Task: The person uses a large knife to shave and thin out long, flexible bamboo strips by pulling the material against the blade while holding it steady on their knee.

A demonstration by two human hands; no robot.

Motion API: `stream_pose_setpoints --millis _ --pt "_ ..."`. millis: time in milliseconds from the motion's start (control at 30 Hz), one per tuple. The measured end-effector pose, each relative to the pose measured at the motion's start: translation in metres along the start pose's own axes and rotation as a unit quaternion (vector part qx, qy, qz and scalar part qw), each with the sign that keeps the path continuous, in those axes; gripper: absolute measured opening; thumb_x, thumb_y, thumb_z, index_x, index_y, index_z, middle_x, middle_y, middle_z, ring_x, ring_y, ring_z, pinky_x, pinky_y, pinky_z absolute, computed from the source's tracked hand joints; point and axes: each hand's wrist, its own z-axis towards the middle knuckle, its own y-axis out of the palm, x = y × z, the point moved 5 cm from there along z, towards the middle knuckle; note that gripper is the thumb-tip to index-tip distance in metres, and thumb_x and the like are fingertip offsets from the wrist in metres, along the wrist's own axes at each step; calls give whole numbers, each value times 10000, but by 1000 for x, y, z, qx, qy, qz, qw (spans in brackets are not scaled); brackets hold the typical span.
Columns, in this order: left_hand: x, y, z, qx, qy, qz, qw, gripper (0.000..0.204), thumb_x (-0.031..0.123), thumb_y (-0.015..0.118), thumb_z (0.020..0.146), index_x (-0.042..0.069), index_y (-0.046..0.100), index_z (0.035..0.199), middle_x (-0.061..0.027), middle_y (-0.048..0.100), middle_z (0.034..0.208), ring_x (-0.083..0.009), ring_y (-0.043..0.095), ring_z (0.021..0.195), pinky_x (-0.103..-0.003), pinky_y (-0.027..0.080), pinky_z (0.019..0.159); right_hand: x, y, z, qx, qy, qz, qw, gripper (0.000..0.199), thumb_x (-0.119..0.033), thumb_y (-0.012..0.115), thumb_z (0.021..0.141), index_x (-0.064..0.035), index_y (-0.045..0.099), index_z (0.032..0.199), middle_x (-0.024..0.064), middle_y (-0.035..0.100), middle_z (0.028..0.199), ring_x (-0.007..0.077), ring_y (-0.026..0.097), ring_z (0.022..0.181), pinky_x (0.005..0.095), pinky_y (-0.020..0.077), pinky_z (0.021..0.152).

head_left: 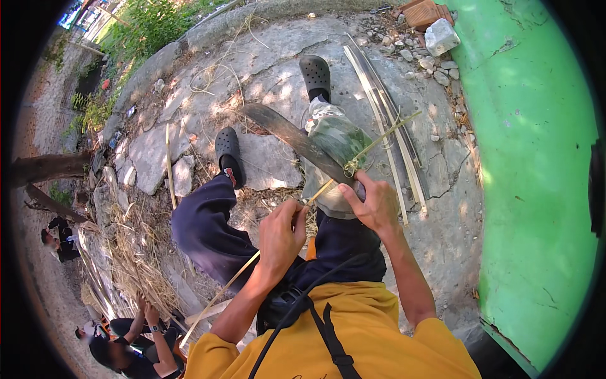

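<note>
A long, thin bamboo strip (pixel 237 275) runs from the lower left, through my left hand, up to the far right across my thigh. My left hand (pixel 282 237) is closed, pinching the strip between thumb and fingers. My right hand (pixel 372 203) grips the near end of a broad, curved dark machete (pixel 293 143); its handle is hidden by the hand. The blade lies across the strip on my right leg. Curled shavings (pixel 351 167) cling to the strip just past the blade. A greenish, translucent sheet (pixel 344 136) covers the leg beneath.
Several long split bamboo strips (pixel 379 107) lie on the cracked concrete to the right. A green wall (pixel 536 164) bounds that side, with rubble (pixel 435 69) and a white block (pixel 441 36) at its foot. Dry shavings (pixel 136 256) pile up left, near a seated person (pixel 136 354).
</note>
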Motion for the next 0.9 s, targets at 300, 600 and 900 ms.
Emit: stream_pose_setpoints --millis 300,600,900 --pt "7 2 17 -15 -1 -16 1000 179 49 767 947 -28 626 867 -136 577 649 -200 509 519 -338 403 529 1 4 5 3 20 -10 1000 558 -636 663 967 -79 678 931 195 686 671 451 712 698 548 526 619" --pt "9 -88 -54 -61 -125 -9 990 171 45 760 955 -32 647 852 -95 594 612 -110 496 521 -305 382 506 16 5 1 38 1 16 999 528 -564 675 977 -38 679 933 206 633 633 444 678 643 514 480 588" --pt "15 -143 -69 18 -103 83 991 123 39 770 905 -5 658 878 -102 594 690 -192 536 533 -322 411 531 65 27 -19 97 -10 380 920 457 -503 594 1072 -70 581 926 14 511 630 149 497 517 319 387 477"
